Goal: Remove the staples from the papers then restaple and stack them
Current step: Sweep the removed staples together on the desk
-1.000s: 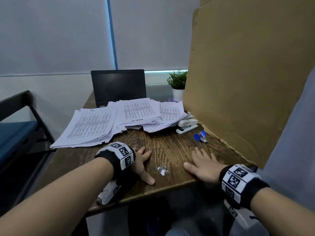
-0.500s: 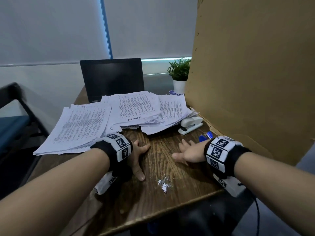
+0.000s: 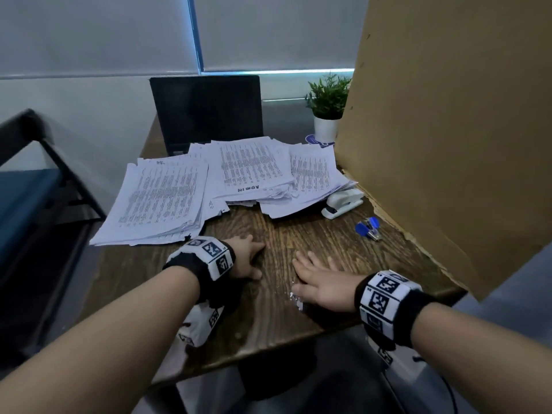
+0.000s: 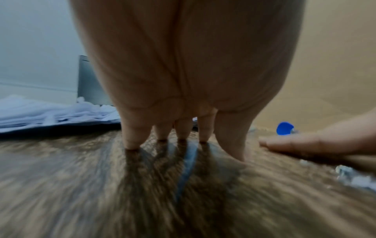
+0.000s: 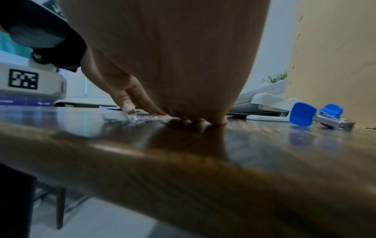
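The papers (image 3: 209, 186) lie in three loose, overlapping piles across the middle of the tabletop (image 3: 313, 243), toward its far edge. They look light and floppy, likely to fan or slide, so each set is best taken by a stapled corner. A white stapler (image 3: 342, 203) sits at the piles' right end, with a blue-handled staple remover (image 3: 369, 228) just nearer, by the right edge. Both hands lie flat, palms down, fingers straight, holding nothing: the left hand (image 3: 246, 259) near the papers, the right hand (image 3: 321, 282) beside it near the front edge, touching a small heap of pulled staples (image 3: 295, 297).
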`<state>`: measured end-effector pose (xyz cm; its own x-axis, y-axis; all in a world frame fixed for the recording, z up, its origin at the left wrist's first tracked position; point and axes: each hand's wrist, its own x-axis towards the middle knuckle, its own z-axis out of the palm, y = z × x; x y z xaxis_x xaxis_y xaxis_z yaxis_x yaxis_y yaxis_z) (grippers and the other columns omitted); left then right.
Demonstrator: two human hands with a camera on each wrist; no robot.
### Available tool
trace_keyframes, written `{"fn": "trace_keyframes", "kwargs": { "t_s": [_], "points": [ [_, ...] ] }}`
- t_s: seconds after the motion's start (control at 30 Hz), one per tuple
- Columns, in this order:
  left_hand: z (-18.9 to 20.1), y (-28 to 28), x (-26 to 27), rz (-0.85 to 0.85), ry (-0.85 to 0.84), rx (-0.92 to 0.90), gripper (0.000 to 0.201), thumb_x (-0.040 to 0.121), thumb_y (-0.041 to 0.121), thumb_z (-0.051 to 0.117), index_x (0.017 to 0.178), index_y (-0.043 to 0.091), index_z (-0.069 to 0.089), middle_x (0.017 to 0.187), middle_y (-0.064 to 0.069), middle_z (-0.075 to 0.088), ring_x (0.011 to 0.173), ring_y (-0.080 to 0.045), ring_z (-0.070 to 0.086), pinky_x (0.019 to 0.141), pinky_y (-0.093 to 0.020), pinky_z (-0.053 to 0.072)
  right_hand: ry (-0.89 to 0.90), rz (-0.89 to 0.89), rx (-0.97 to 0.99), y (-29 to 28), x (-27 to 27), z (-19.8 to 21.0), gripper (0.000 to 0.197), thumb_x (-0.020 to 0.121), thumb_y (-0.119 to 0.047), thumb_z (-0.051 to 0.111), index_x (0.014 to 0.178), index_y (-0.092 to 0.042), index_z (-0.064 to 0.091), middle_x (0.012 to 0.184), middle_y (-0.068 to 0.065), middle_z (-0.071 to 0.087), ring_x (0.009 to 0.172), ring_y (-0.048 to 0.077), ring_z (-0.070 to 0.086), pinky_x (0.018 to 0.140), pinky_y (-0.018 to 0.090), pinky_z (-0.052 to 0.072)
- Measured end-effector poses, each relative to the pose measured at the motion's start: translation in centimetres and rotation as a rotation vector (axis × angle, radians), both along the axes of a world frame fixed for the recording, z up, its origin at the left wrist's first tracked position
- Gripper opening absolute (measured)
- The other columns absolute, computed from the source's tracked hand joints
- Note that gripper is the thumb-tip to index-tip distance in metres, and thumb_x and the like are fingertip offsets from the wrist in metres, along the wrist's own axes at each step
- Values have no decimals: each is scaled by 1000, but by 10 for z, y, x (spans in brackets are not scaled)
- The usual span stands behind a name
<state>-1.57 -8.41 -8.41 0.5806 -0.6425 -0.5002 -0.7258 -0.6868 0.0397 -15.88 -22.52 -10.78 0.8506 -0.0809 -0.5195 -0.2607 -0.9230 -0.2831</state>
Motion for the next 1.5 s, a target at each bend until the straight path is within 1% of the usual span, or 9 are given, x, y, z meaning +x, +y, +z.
{"fn": "trace_keyframes", "kwargs": {
  "t_s": [0.13, 0.4, 0.53, 0.63, 0.83, 1.1, 1.23, 1.4, 1.5],
  "points": [
    [3, 36, -20, 92, 36, -299, 36, 95, 20, 57, 131, 24, 61, 126, 1, 62, 117, -18, 57, 92, -21, 41, -105, -7, 68, 13, -22, -13, 61, 106, -33, 29, 156, -13, 1, 162, -2, -12, 148, 11, -16, 118, 34, -12],
    [-32, 77, -78, 548, 275, -902, 22, 91, 13, 61, 111, 7, 68, 110, -15, 69, 108, -35, 64, 97, -42, 51, -293, -180, 193, 41, -49, 7, 57, 104, -31, 40, 155, -14, 21, 162, -2, 12, 150, 13, 9, 117, 24, 4],
    [-39, 76, -95, 765, 412, -1187, 17, 93, 16, 57, 83, 6, 66, 81, -15, 62, 71, -30, 62, 70, -42, 56, -197, -65, 134, 62, -29, 8, 49, 107, -26, 30, 153, -12, 24, 163, 2, 13, 150, 17, 10, 115, 22, 3],
    [-42, 74, -109, 892, 571, -1258, 30, 98, 17, 48, 71, 8, 56, 69, -12, 57, 51, -22, 54, 48, -23, 42, -129, -15, 18, 70, -28, 2, 47, 109, -26, 19, 154, -16, 22, 163, 0, 11, 150, 22, 9, 113, 22, 2],
    [-45, 68, -137, 996, 770, -1221, 37, 101, 15, 35, 72, 0, 51, 63, -16, 55, 45, -25, 59, 56, -30, 48, -192, 56, -20, 56, -54, -2, 47, 107, -32, 25, 151, -18, 34, 160, 1, 24, 148, 12, 17, 115, 21, 6],
    [-91, 45, -182, 1068, 1293, -951, 42, 100, 18, 22, 92, -10, 53, 99, -29, 59, 118, -48, 53, 95, -47, 43, -294, 19, 98, 48, -73, -13, 44, 106, -30, 31, 147, -18, 41, 158, -1, 28, 148, 9, 18, 119, 24, 4],
    [-122, 24, -183, 1282, 1546, -1354, 46, 102, 24, 26, 110, -13, 53, 103, -31, 58, 97, -43, 58, 81, -48, 47, -356, 20, 112, 52, -84, -18, 42, 106, -29, 29, 144, -22, 46, 157, -5, 30, 147, 8, 19, 122, 34, 6],
    [-128, 2, -187, 1332, 1786, -1672, 46, 102, 22, 26, 107, -10, 58, 98, -29, 67, 96, -42, 60, 97, -54, 44, -411, -49, 374, 46, -104, -24, 36, 102, -25, 38, 129, -23, 63, 141, -3, 55, 134, 7, 45, 118, 35, 27],
    [-127, -1, -186, 1381, 1876, -1698, 47, 102, 19, 25, 127, -19, 41, 123, -42, 52, 117, -53, 51, 104, -59, 39, -540, -177, 515, 35, -106, -17, 36, 99, -26, 40, 121, -21, 68, 124, -4, 67, 118, 7, 58, 111, 34, 38]
  ]
}}
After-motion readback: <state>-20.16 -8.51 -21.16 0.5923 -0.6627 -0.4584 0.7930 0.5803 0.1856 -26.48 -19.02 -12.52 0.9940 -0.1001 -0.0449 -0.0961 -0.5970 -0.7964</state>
